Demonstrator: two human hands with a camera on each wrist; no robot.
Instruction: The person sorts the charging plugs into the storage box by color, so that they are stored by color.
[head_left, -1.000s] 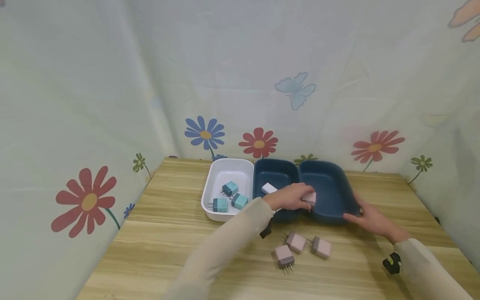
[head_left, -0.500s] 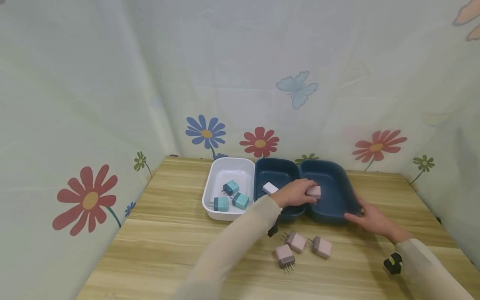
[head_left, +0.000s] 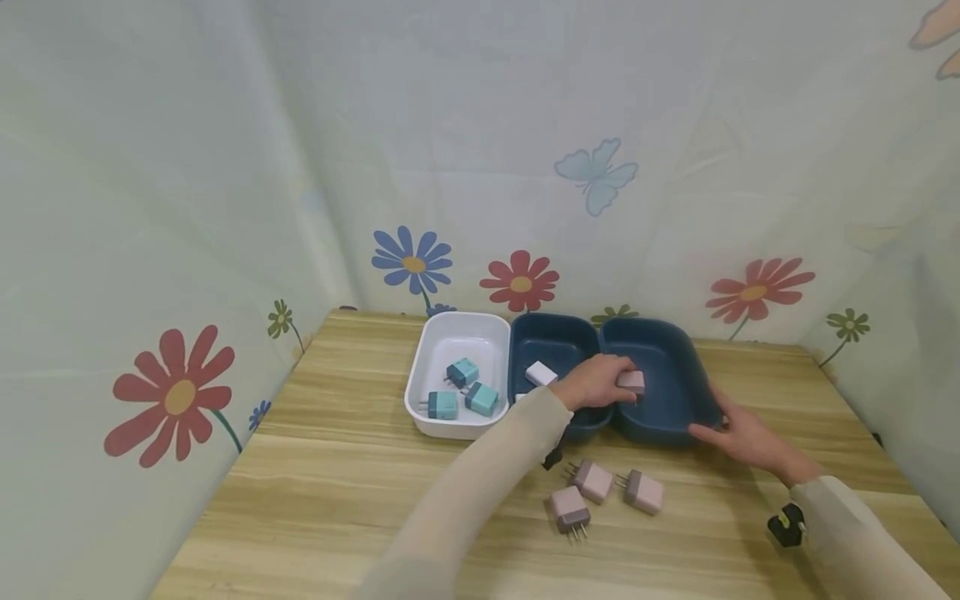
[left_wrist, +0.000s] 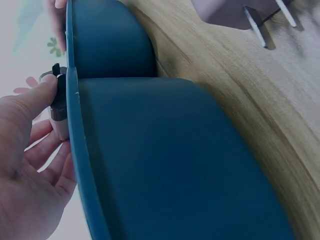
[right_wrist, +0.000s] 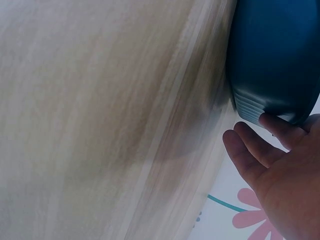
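My left hand (head_left: 596, 382) pinches a pink plug charger (head_left: 632, 382) between thumb and fingers, over the left side of the right-hand dark blue tray (head_left: 656, 421). In the left wrist view, this charger's darker prong end (left_wrist: 59, 102) shows beyond the tray rim. My right hand (head_left: 750, 437) rests against the right outer side of that same tray, its fingers (right_wrist: 250, 150) fairly straight in the right wrist view. On the table in front of the trays lie three more pink chargers, one left (head_left: 570, 508), one middle (head_left: 593, 481) and one right (head_left: 643, 491).
Left of the right-hand tray stands a second dark blue tray (head_left: 555, 325) with a white charger (head_left: 541, 373) and another white piece partly hidden by my arm. A white tray (head_left: 414, 392) at the far left holds three teal chargers (head_left: 481, 399). A flowered curtain (head_left: 465, 167) hangs behind the table.
My left hand has moved a little to the right with the pink charger, from the divide between the blue trays to over the right one. My right hand has stayed at the tray.
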